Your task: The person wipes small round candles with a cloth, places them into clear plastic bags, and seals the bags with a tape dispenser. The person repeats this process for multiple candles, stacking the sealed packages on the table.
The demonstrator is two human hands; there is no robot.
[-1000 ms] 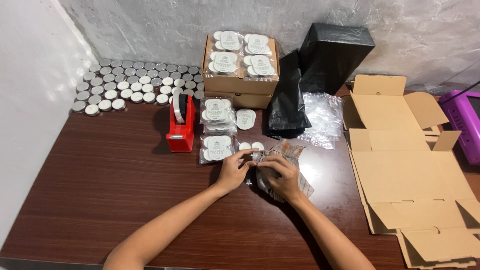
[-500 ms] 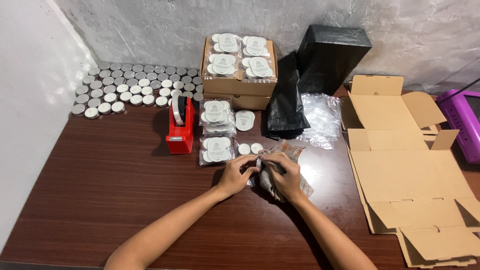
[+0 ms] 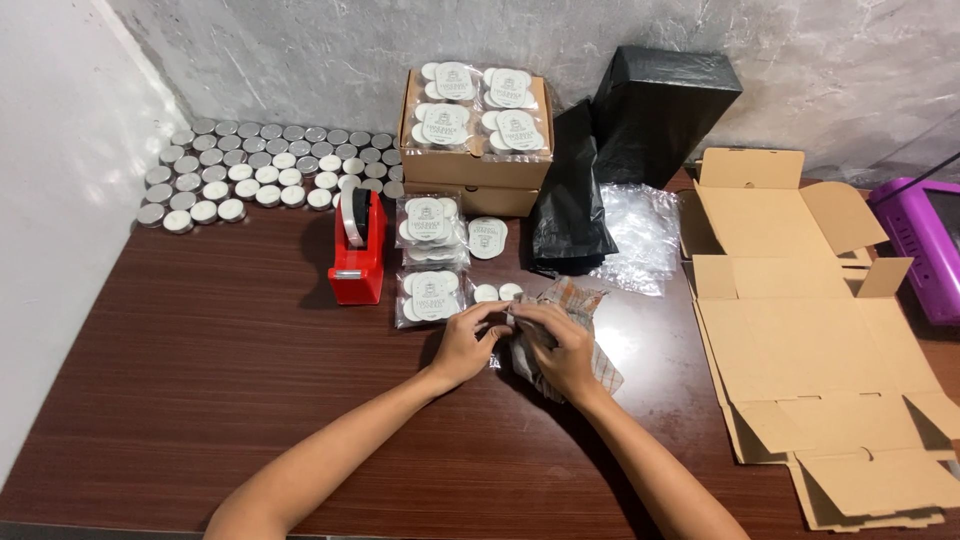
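My left hand and my right hand meet at the middle of the dark wooden table. Both grip a bunched checked cloth. My right hand lies over most of the cloth, and my left fingertips pinch its left edge. Whatever is wrapped inside is hidden. Just beyond my fingers lie two loose small round tins and a clear bag of labelled tins.
A red tape dispenser stands to the left, with rows of several silver tins behind it. An open carton of bagged tins, black bags, clear plastic bags, flat cardboard boxes and a purple device fill the back and right.
My hands have drawn closer together and bunched the cloth tighter. Nothing else on the table has moved.
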